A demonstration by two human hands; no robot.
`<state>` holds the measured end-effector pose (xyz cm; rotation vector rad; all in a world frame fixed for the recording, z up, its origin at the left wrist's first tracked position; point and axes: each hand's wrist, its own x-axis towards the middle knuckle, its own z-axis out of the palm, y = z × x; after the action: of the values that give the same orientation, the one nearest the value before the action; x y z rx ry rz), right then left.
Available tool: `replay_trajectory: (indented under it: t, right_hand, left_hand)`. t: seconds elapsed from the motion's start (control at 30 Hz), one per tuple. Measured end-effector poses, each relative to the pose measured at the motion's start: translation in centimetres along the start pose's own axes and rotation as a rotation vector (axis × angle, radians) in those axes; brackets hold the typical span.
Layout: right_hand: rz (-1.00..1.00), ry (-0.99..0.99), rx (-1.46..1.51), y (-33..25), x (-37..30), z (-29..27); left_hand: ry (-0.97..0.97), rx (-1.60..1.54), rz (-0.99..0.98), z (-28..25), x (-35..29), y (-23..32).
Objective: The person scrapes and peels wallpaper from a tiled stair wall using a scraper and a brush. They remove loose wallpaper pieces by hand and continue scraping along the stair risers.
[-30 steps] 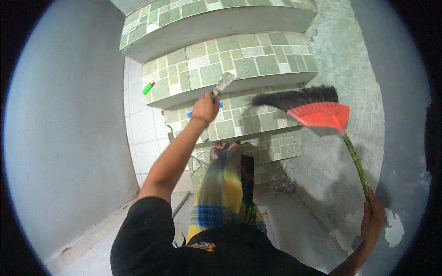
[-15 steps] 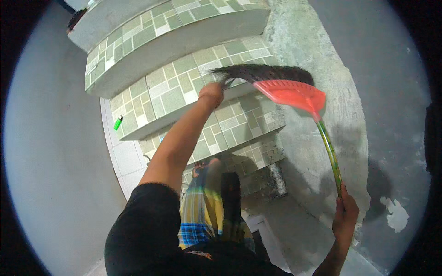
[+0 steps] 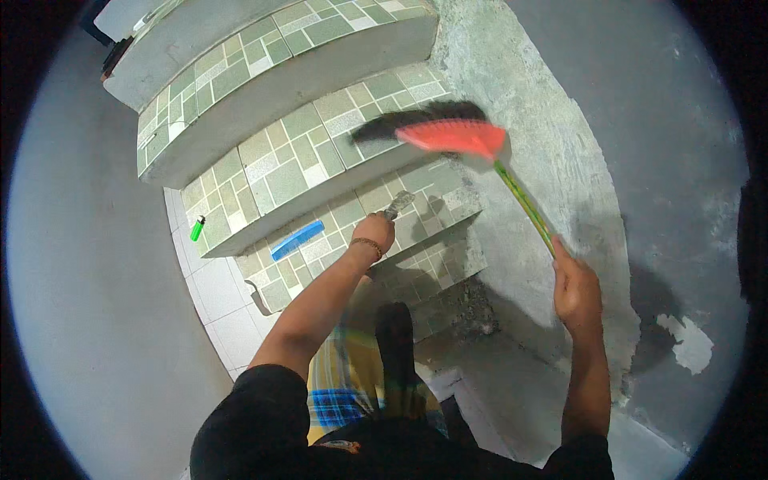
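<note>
My right hand (image 3: 578, 292) is closed round the green patterned handle of a broom (image 3: 524, 204). The broom's red plastic head (image 3: 460, 138) and dark bristles (image 3: 408, 120) are over the middle step, with the bristles pointing left. Lower down, my left hand (image 3: 376, 230) is over the step below, its fingers closed on a small flat greyish thing (image 3: 400, 204) whose kind I cannot make out. Left of that hand, a blue comb (image 3: 298, 240) lies on the same step. A green lighter (image 3: 198, 228) rests at the left end of the middle step.
Tiled steps (image 3: 300, 160) with grey risers climb away from me. A rough concrete wall (image 3: 544, 120) borders them on the right, and a grey wall (image 3: 96, 264) stands at the left. A dark curved thing (image 3: 258, 298) lies by the lower step's left end.
My left hand has moved down from beside the bristles to over the lower step. The right hand has shifted up and left, taking the broom left. The comb has come into fuller view.
</note>
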<state>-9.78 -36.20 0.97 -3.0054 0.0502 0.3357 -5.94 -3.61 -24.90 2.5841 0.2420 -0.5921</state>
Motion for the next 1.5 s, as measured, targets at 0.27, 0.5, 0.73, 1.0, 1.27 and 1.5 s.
replay_trajectory:
  t: [0.27, 0.5, 0.73, 1.0, 1.27, 1.5]
  right_hand:
    - [-0.059, 0.075, -0.013, -2.0, 7.2, 4.5]
    - [-0.15, 0.097, 0.018, -6.9, 6.9, -0.9]
    - [-0.172, 0.185, 0.024, -6.6, 6.3, 0.3]
    - [-0.102, 0.062, -0.015, -6.5, 5.7, 0.4]
    - [-0.028, 0.027, -0.107, -4.9, 2.9, -2.7]
    - [-0.181, 0.116, -0.026, -4.9, 8.2, 0.6]
  left_hand:
    - [0.065, -0.064, 0.034, 0.9, -2.5, -1.0]
    - [0.04, -0.121, 0.083, 0.5, -6.0, -1.3]
    - [0.116, -0.2, 0.033, 0.1, -6.3, -1.5]
    - [0.09, -0.22, -0.032, 1.0, -7.2, -1.2]
    - [0.126, -0.211, 0.094, 1.7, -7.5, -0.1]
    - [0.061, -0.165, 0.077, 3.1, -5.7, 1.9]
